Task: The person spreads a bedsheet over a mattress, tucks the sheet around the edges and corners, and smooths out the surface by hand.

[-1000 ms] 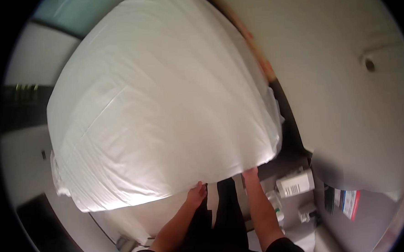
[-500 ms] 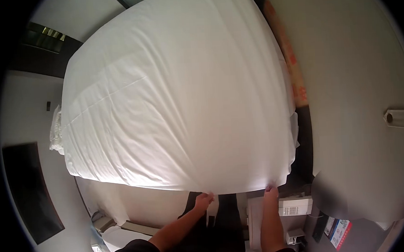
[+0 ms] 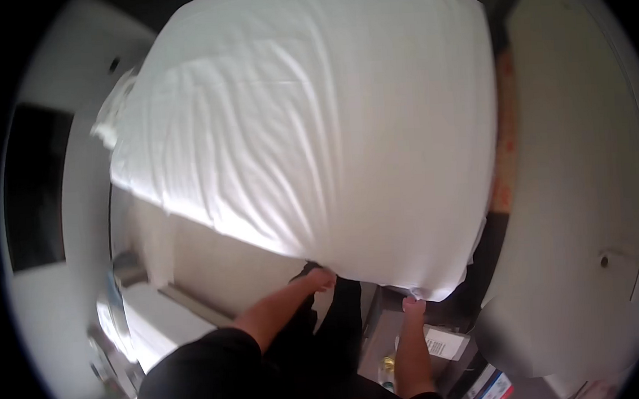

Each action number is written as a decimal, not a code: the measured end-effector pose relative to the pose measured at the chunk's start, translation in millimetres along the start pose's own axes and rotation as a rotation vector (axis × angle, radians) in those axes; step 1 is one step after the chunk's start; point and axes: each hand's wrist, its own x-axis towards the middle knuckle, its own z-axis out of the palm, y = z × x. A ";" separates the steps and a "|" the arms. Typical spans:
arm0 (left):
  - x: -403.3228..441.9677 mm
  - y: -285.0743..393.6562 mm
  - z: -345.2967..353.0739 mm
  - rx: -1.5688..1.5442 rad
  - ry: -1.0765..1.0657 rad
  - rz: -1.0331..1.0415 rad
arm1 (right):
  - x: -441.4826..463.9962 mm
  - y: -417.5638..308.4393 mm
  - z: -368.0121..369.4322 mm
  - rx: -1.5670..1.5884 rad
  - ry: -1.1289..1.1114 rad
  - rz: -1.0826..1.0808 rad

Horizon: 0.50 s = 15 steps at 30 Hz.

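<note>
A white bed sheet (image 3: 403, 137) covers the wide bed in front of me, smooth on the right and creased with folds on the left. My left hand (image 3: 321, 278) is closed on its near edge, around the middle of this side, and the creases fan out from there. Close to the near right corner, my right hand (image 3: 413, 305) grips the same edge, with a little fabric bunched above the fingers. Both arms reach forward, and the fingertips are partly hidden by the cloth.
On the right is a nightstand (image 3: 376, 344) with a white printed card (image 3: 443, 343) on it. A padded headboard panel (image 3: 570, 150) runs along the right. A dark screen (image 3: 38, 187) hangs on the left wall. A white-topped bench or seat (image 3: 159, 320) stands at lower left.
My view has turned, so the bed appears rotated. Both hands keep hold of the sheet edge, which has come nearer to me at the right corner. The folds on the left have grown steeper.
</note>
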 end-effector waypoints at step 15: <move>-92.7 -31.6 -509.0 -0.619 0.590 0.309 | -233.4 439.4 98.0 -0.784 -0.652 0.154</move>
